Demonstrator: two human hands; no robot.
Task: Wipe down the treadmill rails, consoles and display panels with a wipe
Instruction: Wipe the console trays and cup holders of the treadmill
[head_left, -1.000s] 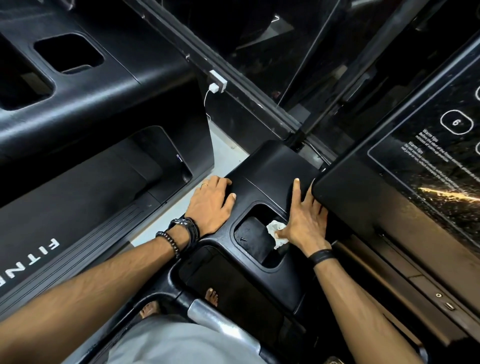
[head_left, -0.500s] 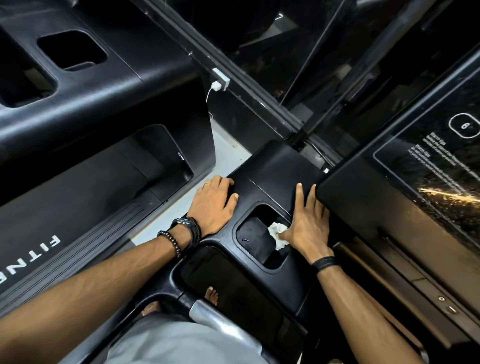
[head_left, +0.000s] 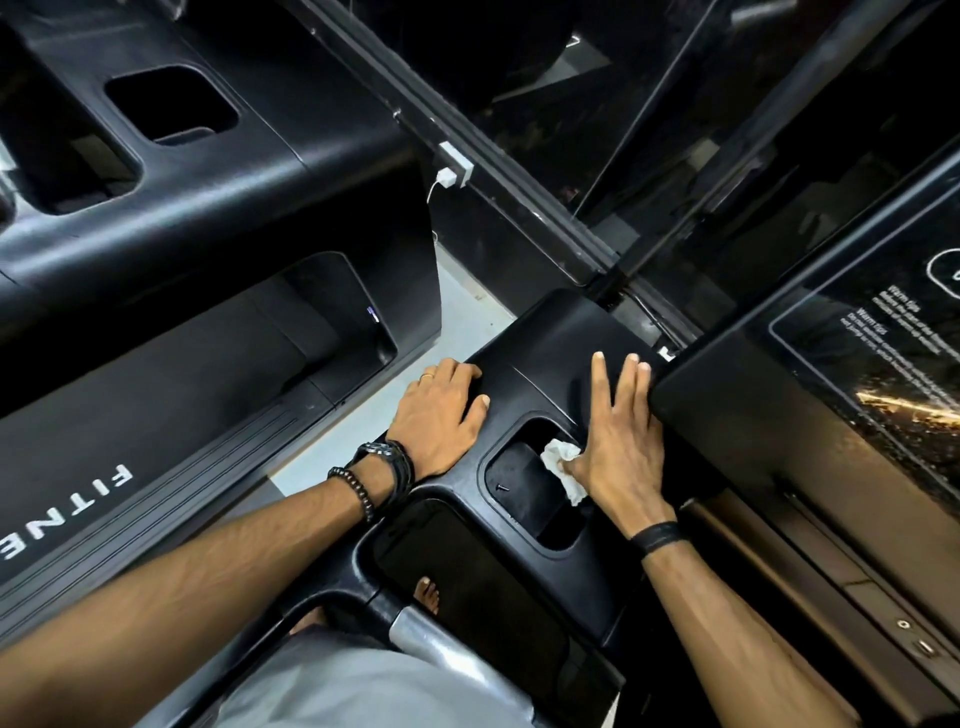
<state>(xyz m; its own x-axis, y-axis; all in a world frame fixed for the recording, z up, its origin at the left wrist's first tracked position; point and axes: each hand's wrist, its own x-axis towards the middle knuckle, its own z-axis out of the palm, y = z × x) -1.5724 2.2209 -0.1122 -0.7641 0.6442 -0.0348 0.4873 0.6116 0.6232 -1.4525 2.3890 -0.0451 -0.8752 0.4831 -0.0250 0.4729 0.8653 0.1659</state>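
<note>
While right hand (head_left: 621, 447) fingers lie flat on console (head_left: 545, 358), thumb pinning wipe (head_left: 563, 467) at cupholder (head_left: 524, 493) edge, left hand (head_left: 439, 418) relaxed flat.

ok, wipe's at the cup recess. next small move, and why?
Probably sweep the right hand forward along the black plastic console: its fingers lie flat there, the crumpled white wipe is under its thumb at the rectangular recess, and the left hand braces.
</note>
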